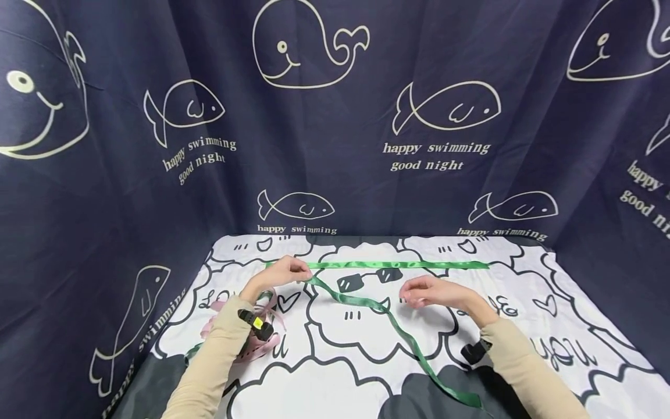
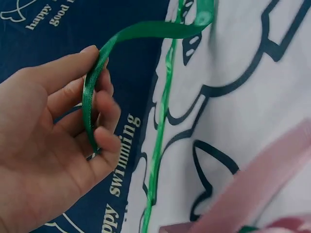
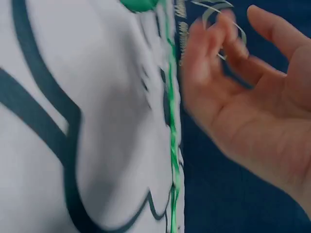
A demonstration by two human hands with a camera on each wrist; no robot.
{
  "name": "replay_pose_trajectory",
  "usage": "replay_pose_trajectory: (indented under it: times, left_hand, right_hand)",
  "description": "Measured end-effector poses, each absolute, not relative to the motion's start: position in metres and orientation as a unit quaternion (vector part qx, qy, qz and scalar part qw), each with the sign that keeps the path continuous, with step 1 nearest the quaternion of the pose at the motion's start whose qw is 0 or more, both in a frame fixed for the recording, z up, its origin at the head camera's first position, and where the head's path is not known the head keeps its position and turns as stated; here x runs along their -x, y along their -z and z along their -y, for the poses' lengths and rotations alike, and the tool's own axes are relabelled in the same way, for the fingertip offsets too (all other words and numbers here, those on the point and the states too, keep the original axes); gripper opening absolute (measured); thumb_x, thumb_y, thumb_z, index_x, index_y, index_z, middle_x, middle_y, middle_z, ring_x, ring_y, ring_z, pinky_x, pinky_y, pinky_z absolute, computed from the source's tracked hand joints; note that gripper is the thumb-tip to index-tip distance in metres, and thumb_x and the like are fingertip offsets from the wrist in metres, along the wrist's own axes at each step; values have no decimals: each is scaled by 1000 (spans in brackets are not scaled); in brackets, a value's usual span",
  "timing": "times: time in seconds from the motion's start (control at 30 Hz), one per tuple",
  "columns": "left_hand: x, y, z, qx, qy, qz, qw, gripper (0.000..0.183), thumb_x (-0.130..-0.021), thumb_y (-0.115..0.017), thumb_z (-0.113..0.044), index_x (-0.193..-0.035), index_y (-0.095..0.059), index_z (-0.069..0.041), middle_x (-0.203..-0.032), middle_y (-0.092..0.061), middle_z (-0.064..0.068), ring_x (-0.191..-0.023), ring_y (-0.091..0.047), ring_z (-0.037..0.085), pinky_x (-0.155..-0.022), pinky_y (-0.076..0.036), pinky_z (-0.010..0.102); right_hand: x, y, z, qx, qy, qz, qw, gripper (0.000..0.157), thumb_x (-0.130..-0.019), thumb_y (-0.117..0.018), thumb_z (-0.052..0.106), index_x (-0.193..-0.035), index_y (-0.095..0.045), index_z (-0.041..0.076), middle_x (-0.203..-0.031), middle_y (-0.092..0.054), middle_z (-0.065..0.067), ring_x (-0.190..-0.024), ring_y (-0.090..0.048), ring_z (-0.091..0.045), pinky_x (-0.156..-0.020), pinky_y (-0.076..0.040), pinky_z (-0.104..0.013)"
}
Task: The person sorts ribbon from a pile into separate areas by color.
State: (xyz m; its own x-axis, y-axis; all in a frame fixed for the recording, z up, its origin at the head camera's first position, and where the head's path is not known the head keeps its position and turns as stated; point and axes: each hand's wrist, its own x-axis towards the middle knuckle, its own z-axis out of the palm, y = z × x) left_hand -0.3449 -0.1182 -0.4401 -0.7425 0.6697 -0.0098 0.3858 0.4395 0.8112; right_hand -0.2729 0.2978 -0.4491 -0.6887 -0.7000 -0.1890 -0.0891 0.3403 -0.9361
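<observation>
A green ribbon [image 1: 360, 301] trails from my left hand [image 1: 287, 271] diagonally across the patterned cloth to the front right. In the left wrist view, this satin ribbon [image 2: 146, 31] runs along the curled fingers of the left hand [image 2: 63, 126], which hold its end. My right hand [image 1: 429, 291] hovers right of the ribbon, fingers loosely bent and holding nothing. The right wrist view shows that hand [image 3: 252, 102] slightly blurred, thumb apart from the fingers. Behind both hands, a second green ribbon [image 1: 377, 265] lies stretched straight along the back of the table.
Under my left forearm lies a heap of pink ribbon [image 1: 262, 346] with some green in it, partly hidden by the sleeve. A white cloth [image 1: 335, 384] with cloud drawings covers the table. Dark blue curtains [image 1: 324, 139] with fish prints hang behind and at both sides.
</observation>
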Motion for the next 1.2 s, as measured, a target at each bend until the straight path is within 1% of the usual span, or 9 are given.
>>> replay_pose_trajectory:
  times: [0.1, 0.23, 0.4, 0.5, 0.6, 0.7, 0.83, 0.97, 1.2]
  left_hand:
    - [344, 434, 115, -341, -447, -806, 185, 21, -97, -57, -20, -99, -66, -1, -87, -64, 23, -82, -59, 37, -74, -50, 35]
    - [339, 414, 105, -388, -487, -753, 212, 20, -100, -52, -18, -101, -63, 0, -91, -67, 21, -87, -67, 28, -83, -52, 47]
    - [330, 386, 94, -402, -530, -717, 207, 16, -99, -53, -15, -100, -62, -2, -90, -70, 11, -88, -69, 19, -86, -53, 40]
    - [324, 375, 92, -394, -559, -702, 197, 14, -99, -53, -13, -99, -61, -2, -91, -70, 14, -88, -70, 20, -87, -53, 32]
    - [322, 370, 93, -390, -573, -694, 195, 12, -99, -53, -11, -99, -61, -2, -89, -71, 9, -86, -70, 18, -83, -53, 27]
    - [320, 367, 93, -390, -575, -694, 191, 10, -99, -54, -13, -98, -61, -5, -85, -67, 0, -79, -65, 11, -74, -50, 22]
    - [321, 366, 95, -398, -591, -679, 178, 9, -98, -53, -13, -98, -62, -11, -83, -61, -3, -71, -56, 7, -64, -44, 20]
    - [324, 367, 102, -395, -641, -636, 171, 16, -99, -48, -8, -97, -62, -13, -87, -64, -1, -76, -60, 10, -71, -50, 22]
    - [331, 377, 124, -309, -738, -572, 181, 27, -102, -40, -4, -93, -64, -13, -86, -62, -1, -79, -57, 12, -75, -48, 25]
  right_hand:
    - [269, 453, -274, 272, 454, -810, 252, 36, -97, -55, 13, -120, -50, -14, -99, -62, -15, -84, -60, -14, -73, -52, -26]
    - [264, 453, -239, 275, 357, -881, 146, 35, -91, -63, 18, -116, -56, -7, -98, -65, -15, -85, -60, -15, -71, -49, -25]
    - [262, 452, -217, 258, 332, -905, 58, 12, -84, -61, 4, -93, -65, -3, -80, -66, -6, -72, -57, -6, -63, -46, -19]
    - [260, 448, -217, 273, 388, -876, 83, 19, -88, -53, 1, -99, -64, -10, -89, -68, -19, -78, -64, -19, -68, -51, -25]
    - [257, 445, -216, 288, 447, -833, 155, 32, -97, -45, 8, -119, -57, -12, -115, -62, -29, -105, -62, -37, -89, -52, -38]
    - [256, 447, -211, 309, 468, -793, 239, 42, -103, -43, 20, -134, -48, -9, -131, -55, -27, -123, -54, -35, -104, -43, -39]
    - [257, 456, -202, 342, 472, -752, 309, 42, -102, -48, 23, -129, -52, -9, -117, -64, -24, -108, -62, -18, -92, -48, -24]
    - [258, 465, -209, 343, 521, -707, 333, 35, -102, -47, 14, -113, -54, -18, -88, -64, -17, -80, -62, -9, -73, -52, -21]
    - [258, 460, -251, 298, 559, -690, 350, 36, -101, -46, 9, -112, -48, -26, -83, -63, 0, -73, -60, -6, -65, -52, -21]
